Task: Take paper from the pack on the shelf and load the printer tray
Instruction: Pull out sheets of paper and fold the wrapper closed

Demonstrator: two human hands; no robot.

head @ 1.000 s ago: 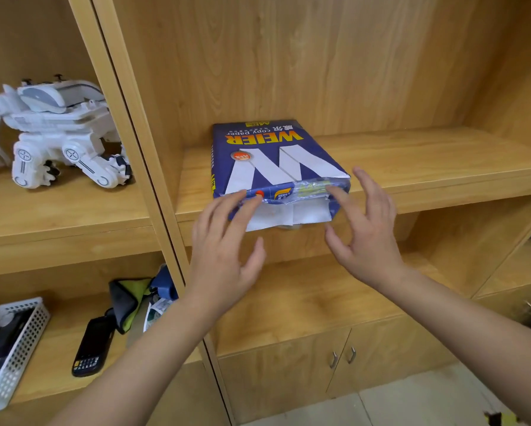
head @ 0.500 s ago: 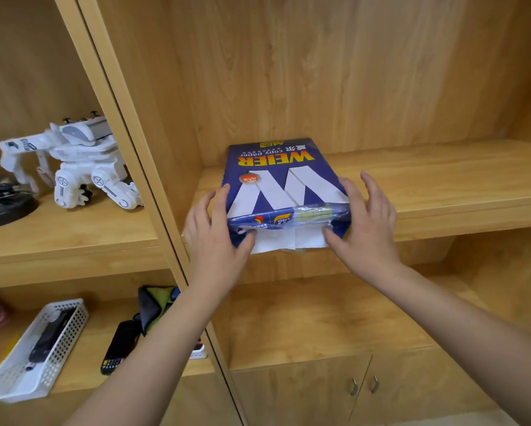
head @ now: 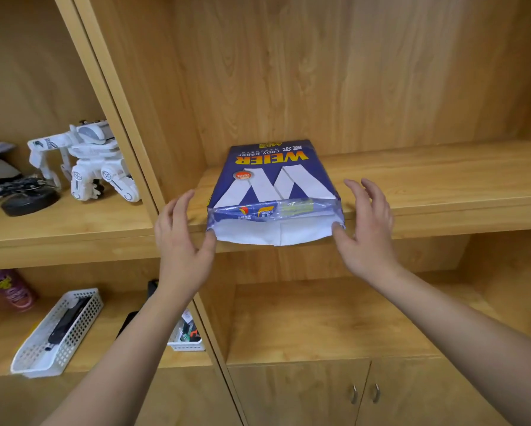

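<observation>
On the left compartment's lower shelf stood a purple can (head: 10, 290) at the far left, with a white mesh basket (head: 58, 330) lying near it and holding a dark, slim object. On the shelf above, a white toy robot (head: 86, 167) stood just right of a heap of dark gear and cables (head: 21, 195). A second, smaller white basket (head: 187, 341) showed partly behind the left forearm. The left hand (head: 182, 241) was released, its fingers straight and spread beside the near-left corner of the paper pack (head: 273, 186), with the thumb touching the white flap at that corner. The pack, blue with a large white W and the word WEIER printed facing away, lay flat on the middle shelf (head: 442, 186) of the right compartment, against its left wall side. Its near end was opened, and the white inner wrapper hung over the shelf's front edge. The right hand (head: 365, 229) was likewise released, fingers loosely spread above the shelf just right of the pack and the thumb touching the near-right corner of the opened end. Neither hand gripped anything. Below, near the right, two cabinet doors (head: 319, 395) met at a pair of small metal handles.
</observation>
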